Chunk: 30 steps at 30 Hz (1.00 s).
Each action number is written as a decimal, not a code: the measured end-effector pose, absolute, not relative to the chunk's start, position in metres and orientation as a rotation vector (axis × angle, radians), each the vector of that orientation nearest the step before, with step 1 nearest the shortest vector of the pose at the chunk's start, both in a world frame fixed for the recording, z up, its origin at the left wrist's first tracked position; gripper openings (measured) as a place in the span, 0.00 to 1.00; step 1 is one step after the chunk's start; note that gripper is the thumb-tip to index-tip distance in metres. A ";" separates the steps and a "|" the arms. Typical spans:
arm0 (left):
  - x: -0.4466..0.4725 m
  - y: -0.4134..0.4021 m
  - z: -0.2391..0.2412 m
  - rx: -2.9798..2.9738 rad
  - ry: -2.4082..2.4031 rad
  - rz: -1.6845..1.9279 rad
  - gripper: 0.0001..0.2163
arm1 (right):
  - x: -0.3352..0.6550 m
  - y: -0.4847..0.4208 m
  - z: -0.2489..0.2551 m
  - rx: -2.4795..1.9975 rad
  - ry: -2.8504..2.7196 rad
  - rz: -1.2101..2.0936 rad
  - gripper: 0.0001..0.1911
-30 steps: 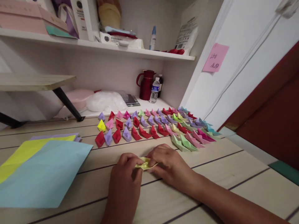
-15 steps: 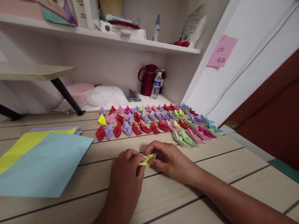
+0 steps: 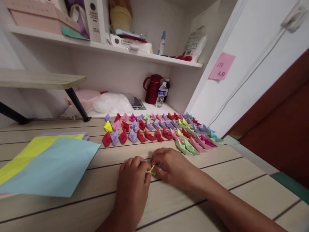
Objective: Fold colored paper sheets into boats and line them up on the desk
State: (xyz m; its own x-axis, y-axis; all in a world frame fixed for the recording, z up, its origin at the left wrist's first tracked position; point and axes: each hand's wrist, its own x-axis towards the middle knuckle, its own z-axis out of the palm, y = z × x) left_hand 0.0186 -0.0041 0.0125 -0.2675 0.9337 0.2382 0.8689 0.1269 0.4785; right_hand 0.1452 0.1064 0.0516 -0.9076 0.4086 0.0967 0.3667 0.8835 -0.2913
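Note:
Between my hands, just over the wooden tabletop, is a small piece of folded yellow paper. My left hand pinches its left end between thumb and fingers. At the right end, the thumb and index finger of my right hand close on it, covering much of the paper. Beyond my hands stand several rows of small folded paper boats in many colours, among them a red boat, a purple boat and a light green boat.
On the left lie a light blue sheet and a yellow sheet. A small raised wooden shelf on black legs stands behind them. At the back are a dark red jug, a water bottle and a white plastic bag.
My fingers have closed further over the yellow paper, so less of it shows and it looks narrower. The camera view has tilted up a little.

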 end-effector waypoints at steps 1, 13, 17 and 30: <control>0.019 -0.005 0.013 1.828 2.266 0.818 0.09 | 0.144 0.106 0.055 -0.608 -2.924 0.381 0.09; 0.017 -0.009 0.010 1.807 2.311 0.843 0.06 | 0.129 0.101 0.067 -0.625 -3.131 0.002 0.08; 0.017 -0.009 0.008 1.791 2.292 0.888 0.06 | 0.140 0.103 0.051 -0.645 -3.010 0.183 0.09; 0.012 0.006 -0.002 1.632 2.062 1.218 0.12 | 0.150 0.112 0.026 -0.655 -2.597 0.715 0.10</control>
